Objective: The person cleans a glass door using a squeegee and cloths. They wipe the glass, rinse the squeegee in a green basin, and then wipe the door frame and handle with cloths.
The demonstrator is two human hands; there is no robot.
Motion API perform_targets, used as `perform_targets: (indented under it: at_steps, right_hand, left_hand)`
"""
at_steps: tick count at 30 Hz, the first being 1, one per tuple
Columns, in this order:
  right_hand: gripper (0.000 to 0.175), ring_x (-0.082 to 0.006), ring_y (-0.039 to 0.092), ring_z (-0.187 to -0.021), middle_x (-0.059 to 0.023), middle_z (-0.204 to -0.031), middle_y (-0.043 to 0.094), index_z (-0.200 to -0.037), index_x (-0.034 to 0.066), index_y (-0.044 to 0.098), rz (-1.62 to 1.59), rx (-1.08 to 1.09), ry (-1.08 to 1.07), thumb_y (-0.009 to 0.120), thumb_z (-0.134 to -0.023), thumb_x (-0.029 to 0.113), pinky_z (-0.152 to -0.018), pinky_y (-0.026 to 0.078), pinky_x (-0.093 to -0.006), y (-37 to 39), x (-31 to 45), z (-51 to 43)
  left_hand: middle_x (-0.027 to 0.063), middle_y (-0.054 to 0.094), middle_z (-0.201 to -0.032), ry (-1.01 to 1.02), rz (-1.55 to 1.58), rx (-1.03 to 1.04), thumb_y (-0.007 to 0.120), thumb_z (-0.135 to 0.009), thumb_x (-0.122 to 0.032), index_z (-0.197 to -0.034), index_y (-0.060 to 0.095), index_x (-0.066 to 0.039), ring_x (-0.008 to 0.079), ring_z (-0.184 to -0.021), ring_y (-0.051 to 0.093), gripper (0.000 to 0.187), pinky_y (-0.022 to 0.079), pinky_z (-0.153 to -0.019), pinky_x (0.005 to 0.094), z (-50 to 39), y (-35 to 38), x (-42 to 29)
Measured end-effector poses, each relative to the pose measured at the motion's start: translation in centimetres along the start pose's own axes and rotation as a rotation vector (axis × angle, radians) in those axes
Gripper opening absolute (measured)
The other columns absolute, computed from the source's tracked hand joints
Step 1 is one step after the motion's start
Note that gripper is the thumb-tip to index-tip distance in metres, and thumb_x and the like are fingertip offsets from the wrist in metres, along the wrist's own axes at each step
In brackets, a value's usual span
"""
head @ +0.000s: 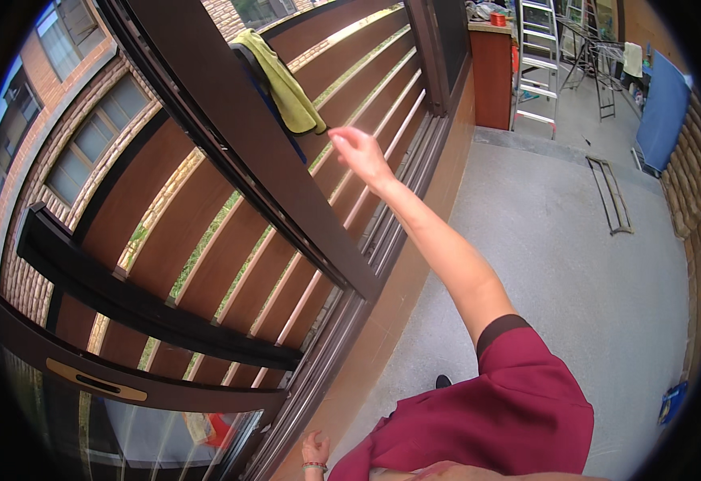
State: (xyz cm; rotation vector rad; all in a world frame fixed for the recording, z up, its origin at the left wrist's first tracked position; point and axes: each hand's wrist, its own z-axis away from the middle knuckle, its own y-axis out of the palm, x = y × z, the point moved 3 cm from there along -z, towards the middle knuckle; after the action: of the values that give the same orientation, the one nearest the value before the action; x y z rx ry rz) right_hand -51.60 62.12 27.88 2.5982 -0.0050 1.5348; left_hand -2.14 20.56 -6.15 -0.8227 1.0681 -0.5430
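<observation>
My right hand [359, 157] reaches out at the end of a bare arm, its fingers curled and pinched at the lower dark-edged corner of a yellow-green cloth [284, 90]. The cloth hangs beside a brown metal window post [248, 138]. Behind it shows part of a dark and blue object [264, 90], mostly covered. Low in the picture, my left hand [315, 450], with a bracelet at the wrist, is by the tan wall ledge [350, 367] under the window track [320, 361]. Its fingers are loosely bent and nothing shows in them.
A sliding sash [164, 385] with a recessed handle stands at the lower left. Outside, brown slats [200, 240] form a fence. Across the grey floor [543, 240] lie a metal frame [610, 195], a stepladder [537, 66], a red-brown cabinet [490, 78] and a blue panel [660, 114].
</observation>
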Motion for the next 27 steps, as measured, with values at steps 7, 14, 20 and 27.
perform_targets:
  at_steps: [7,14,20,27]
  right_hand:
    - [0.046,-0.0337,0.059,-0.103,-0.0194,-0.108,0.063,-0.117,0.0068,0.057,0.236,-0.434,-0.399,0.064,-0.077,0.026,-0.091,0.045,-0.0383,6.6,-0.3,-17.9]
    - [0.036,-0.0093,0.053,-0.088,-0.0022,-0.093,0.060,-0.109,-0.0002,0.058,-0.405,0.089,-0.172,0.065,-0.081,0.020,-0.080,0.042,-0.0237,4.7,0.8,-20.5]
    - [0.048,-0.0172,0.062,-0.093,-0.0113,-0.108,0.061,-0.124,-0.0028,0.046,-0.668,0.068,-0.044,0.054,-0.083,0.021,-0.077,0.053,-0.0284,-5.5,1.5,0.7]
    - [0.020,-0.0117,0.056,-0.079,-0.0010,-0.086,0.063,-0.091,-0.0038,0.063,-0.081,1.554,0.102,0.057,-0.091,0.015,-0.070,0.046,-0.0294,-2.1,-3.4,16.4]
  left_hand:
    - [0.0190,0.064,-0.094,0.181,-0.024,-0.041,0.065,-0.078,-0.018,-0.110,0.061,-0.009,0.0296,-0.074,0.066,0.034,0.053,-0.070,0.0392,-4.8,0.0,-4.9]
    - [0.0168,0.065,-0.096,0.489,-0.021,-0.073,0.066,-0.081,-0.010,-0.111,0.059,-0.003,0.0296,-0.078,0.067,0.032,0.055,-0.067,0.0326,-11.0,-0.5,-15.4]
    - [0.0151,0.058,-0.116,0.198,0.618,0.006,0.062,-0.087,-0.010,-0.126,0.050,-0.005,0.0215,-0.096,0.064,0.042,0.054,-0.077,0.0313,-10.3,-0.5,-22.7]
    - [0.0126,0.028,-0.147,0.464,1.225,0.430,0.055,-0.092,-0.043,-0.147,0.013,-0.004,0.0202,-0.130,0.037,0.079,0.035,-0.104,0.0362,-12.6,2.7,-41.3]
